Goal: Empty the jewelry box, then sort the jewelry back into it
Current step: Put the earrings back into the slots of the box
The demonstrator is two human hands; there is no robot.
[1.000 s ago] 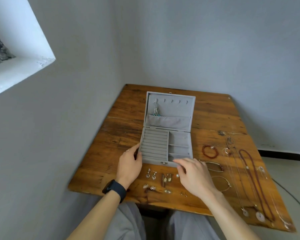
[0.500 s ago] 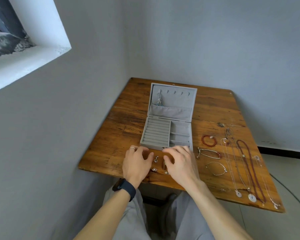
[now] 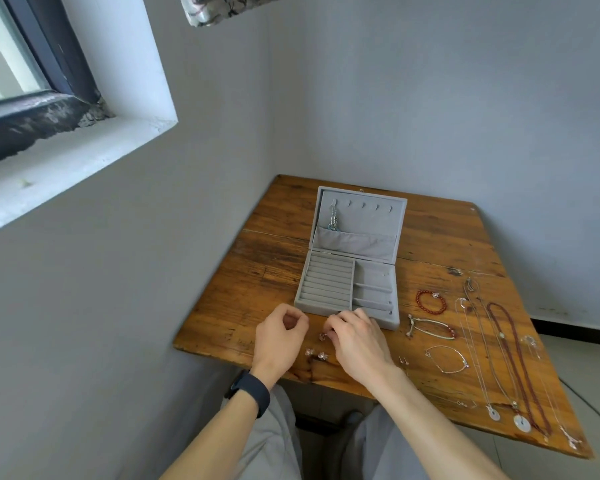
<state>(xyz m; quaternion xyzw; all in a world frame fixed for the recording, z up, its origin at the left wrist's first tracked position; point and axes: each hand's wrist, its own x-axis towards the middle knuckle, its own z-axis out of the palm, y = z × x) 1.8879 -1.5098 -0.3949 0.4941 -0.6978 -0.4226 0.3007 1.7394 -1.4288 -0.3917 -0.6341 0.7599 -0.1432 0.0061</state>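
The grey jewelry box (image 3: 326, 289) lies open on the wooden table (image 3: 257, 271), its lid flat behind it. One silver necklace (image 3: 333, 218) hangs from a lid hook; the ring rolls and side compartments look bare. Just in front of the box, my left hand (image 3: 279, 337) has its fingers curled against the thumb, hiding what is inside. My right hand (image 3: 357, 337) is palm down, its fingertips on the table beside a small earring (image 3: 323, 336). Two more earrings (image 3: 316, 354) lie between my hands.
Right of the box lie a red bead bracelet (image 3: 430, 301), a white cord bracelet (image 3: 430, 328), a thin chain bracelet (image 3: 447, 358), tiny studs (image 3: 402, 359) and several long necklaces (image 3: 503, 358) reaching the front right corner. Walls stand behind and to the left, with a window sill (image 3: 66, 161).
Both hands left the box's front edge and came down over the earrings. My left hand has curled its fingers in. The view has tilted upward.
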